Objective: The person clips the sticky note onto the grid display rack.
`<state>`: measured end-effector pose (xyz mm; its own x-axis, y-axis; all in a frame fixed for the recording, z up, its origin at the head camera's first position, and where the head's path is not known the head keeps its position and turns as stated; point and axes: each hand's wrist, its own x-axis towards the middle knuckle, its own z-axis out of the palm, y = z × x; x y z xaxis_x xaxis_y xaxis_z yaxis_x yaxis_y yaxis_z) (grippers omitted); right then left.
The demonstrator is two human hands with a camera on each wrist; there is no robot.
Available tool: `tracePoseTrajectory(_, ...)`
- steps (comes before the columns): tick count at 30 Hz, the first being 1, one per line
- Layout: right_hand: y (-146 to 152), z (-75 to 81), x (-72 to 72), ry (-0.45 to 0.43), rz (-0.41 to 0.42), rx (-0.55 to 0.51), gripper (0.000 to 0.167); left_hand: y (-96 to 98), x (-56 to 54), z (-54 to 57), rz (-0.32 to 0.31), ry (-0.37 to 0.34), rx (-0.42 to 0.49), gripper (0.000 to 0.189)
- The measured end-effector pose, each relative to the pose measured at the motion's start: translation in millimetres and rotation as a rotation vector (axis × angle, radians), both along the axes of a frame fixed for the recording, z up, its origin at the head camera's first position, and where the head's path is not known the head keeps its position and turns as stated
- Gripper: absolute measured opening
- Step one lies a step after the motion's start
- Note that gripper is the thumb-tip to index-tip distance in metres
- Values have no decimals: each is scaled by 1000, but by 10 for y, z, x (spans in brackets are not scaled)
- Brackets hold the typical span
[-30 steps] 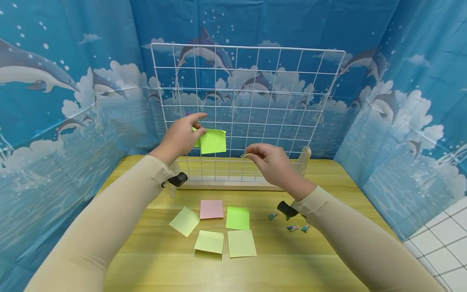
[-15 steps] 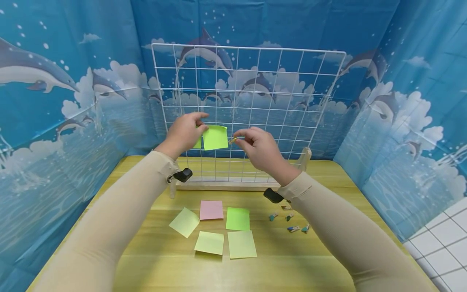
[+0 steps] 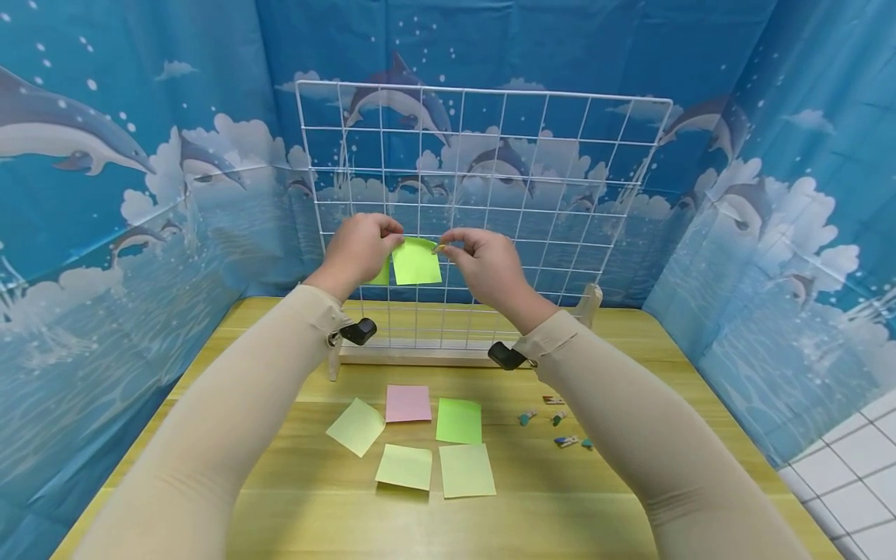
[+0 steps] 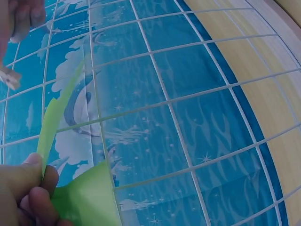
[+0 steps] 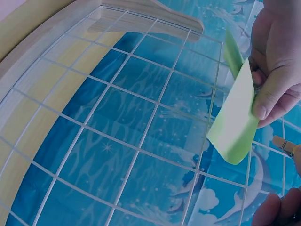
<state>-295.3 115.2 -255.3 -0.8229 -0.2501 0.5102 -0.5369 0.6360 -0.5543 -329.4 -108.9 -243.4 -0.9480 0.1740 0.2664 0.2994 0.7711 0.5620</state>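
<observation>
Three sides are enclosed by blue printed sheeting [image 3: 532,47], creased and folded in places. It is patterned with dolphins [image 3: 59,124] and white clouds [image 3: 231,140] above paler, rippled water [image 3: 126,350]. A yellowish wooden table [image 3: 553,513] is framed by it — the far edge is set close to the back. At the lower right, white tiles [image 3: 857,474] are laid in a dark-lined grid — whether wall or floor cannot be told.

Stretched forward with left arm [image 3: 231,404] and right arm [image 3: 623,404], angled inward toward one another, pinching with the left hand [image 3: 359,249], pinching likewise with the right hand [image 3: 488,266], near each other, roughly level.
</observation>
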Motion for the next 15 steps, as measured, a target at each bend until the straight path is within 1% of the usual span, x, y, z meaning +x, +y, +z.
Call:
tracePoseTrajectory(2, -22, 7, -24, -2, -8, -2, 24, 7, 4, 4, 11, -11, -3, 35)
tracePoseTrajectory(8, -98, 39, -92, -46, -46, -1, 26, 31, 16, 12, 30, -47, -11, 39)
tracePoseTrajectory(11, -127, 36, -132, -57, -60, -18, 26, 47, 19, 16, 29, -35, -27, 37)
tracePoseTrajectory(15, -148, 27, -179, -81, -75, -59, 26, 66, 9, 15, 34, 2, -52, 36)
